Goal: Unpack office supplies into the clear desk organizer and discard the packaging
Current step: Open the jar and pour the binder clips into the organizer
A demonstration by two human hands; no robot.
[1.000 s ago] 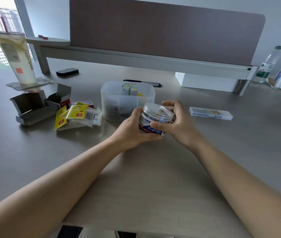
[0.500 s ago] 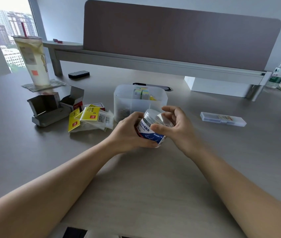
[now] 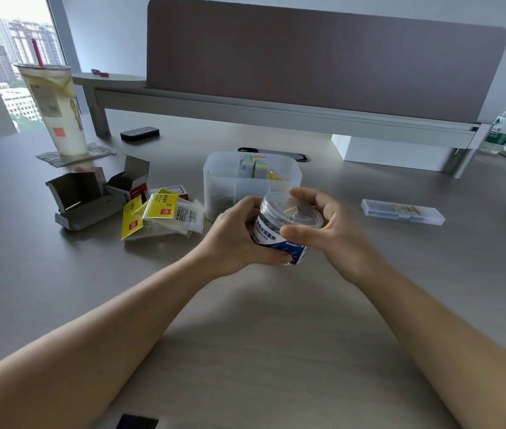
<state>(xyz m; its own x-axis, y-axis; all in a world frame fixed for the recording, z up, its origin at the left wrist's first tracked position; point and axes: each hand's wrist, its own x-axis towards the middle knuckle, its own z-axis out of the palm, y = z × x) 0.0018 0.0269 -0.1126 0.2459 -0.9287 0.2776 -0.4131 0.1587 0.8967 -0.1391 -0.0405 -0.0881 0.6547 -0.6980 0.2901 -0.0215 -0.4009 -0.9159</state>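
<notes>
near the organizer (image 3: 230, 187), the jar (image 3: 272, 235) has tilted over.

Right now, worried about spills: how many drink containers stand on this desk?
2. A tall cup stands at the far left; a green-capped bottle stands at the far right edge. Others may be out of frame.

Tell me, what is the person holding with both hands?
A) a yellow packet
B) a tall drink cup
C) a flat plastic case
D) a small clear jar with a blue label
D: the left hand grips the small clear jar at its blue label, and the fingers of the right hand curl round its lid.
</notes>
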